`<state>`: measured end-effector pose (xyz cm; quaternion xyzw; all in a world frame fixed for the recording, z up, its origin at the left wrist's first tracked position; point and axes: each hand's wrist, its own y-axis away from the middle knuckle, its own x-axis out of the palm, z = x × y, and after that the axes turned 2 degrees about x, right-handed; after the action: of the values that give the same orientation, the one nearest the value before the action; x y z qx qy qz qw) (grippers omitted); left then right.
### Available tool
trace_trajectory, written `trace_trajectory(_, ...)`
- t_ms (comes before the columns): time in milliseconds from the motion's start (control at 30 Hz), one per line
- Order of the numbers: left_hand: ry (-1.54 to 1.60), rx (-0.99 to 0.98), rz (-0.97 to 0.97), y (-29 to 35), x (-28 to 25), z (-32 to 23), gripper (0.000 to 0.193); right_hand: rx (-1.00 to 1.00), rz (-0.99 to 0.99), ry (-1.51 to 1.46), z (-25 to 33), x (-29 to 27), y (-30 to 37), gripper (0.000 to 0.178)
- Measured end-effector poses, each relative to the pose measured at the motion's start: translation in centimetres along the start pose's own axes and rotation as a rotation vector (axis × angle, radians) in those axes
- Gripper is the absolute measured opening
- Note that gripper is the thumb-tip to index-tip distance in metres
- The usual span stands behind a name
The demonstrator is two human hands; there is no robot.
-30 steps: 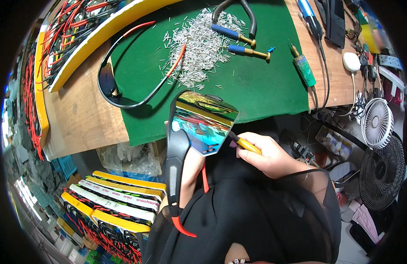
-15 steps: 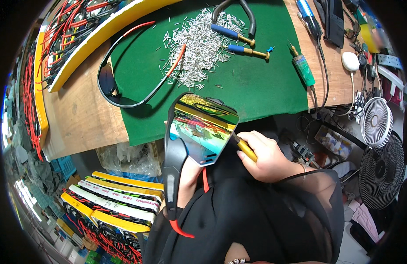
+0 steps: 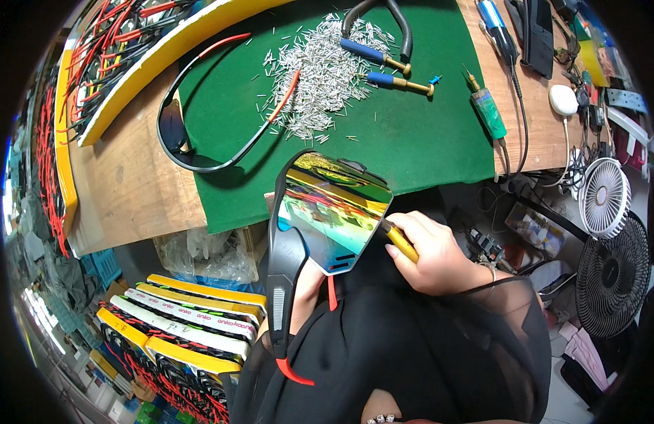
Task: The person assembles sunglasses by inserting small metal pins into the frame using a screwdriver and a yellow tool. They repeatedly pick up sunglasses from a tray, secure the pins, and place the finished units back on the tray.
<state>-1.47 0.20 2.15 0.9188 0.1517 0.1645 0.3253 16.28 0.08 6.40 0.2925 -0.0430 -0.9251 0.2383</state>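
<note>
A pair of sport sunglasses (image 3: 334, 219) with a mirrored multicolour lens, black arms and red arm tips is held up just off the table's near edge. My left hand (image 3: 308, 283) supports it from behind; its fingers are hidden by the lens and frame. In my right hand (image 3: 436, 258), closed around it, is a yellow-handled screwdriver (image 3: 403, 244). Its tip end meets the lens's right side, where the exact contact is hard to see. Beyond lies a second pair of sunglasses (image 3: 224, 164) with red tips, beside a heap of small silvery pins (image 3: 316, 85).
On the green mat (image 3: 419, 155) lie two blue-and-brass tools (image 3: 373, 53), black-handled pliers (image 3: 403, 32) and a green-handled tool (image 3: 491, 116) with a cord. Yellow-edged boxes of sunglasses (image 3: 164, 56) stand left and lower left (image 3: 193, 318). Fans (image 3: 604, 198) are at right.
The held sunglasses have shifted slightly to the right and tilted a little. My right hand with the screwdriver has moved a little right and down alongside them.
</note>
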Motion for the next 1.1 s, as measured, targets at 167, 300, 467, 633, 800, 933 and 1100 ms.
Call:
trace_trajectory(167,-0.202,0.043,-0.002,1.0,0.6,-1.4,0.023,-0.019,0.040,-0.107,-0.2,0.0,-0.2,0.027)
trace_trajectory(300,-0.213,0.070,0.055,0.7,0.6,-1.1,0.024,0.575,0.423,-0.924,-0.4,-1.6,-0.8,0.026)
trace_trajectory(467,-0.172,0.059,0.051,0.5,1.2,-1.5,0.028,-0.089,-0.053,0.086,-0.2,0.1,-0.2,0.032)
trace_trajectory(633,-0.203,0.055,0.064,1.1,1.9,-2.8,0.030,-0.284,-0.152,0.387,-0.8,0.0,-0.6,0.038)
trace_trajectory(800,-0.108,0.024,0.045,0.3,1.1,-1.1,0.026,-0.189,-0.081,0.231,-0.9,-0.2,-0.6,0.035)
trace_trajectory(933,-0.127,0.189,0.217,-0.2,-0.6,0.3,0.022,0.045,0.106,-0.239,-1.2,-0.1,-0.3,0.027)
trace_trajectory(1100,0.062,0.011,0.206,-0.2,-0.9,0.6,0.026,0.206,0.278,-0.442,-1.0,-0.9,-0.9,0.028)
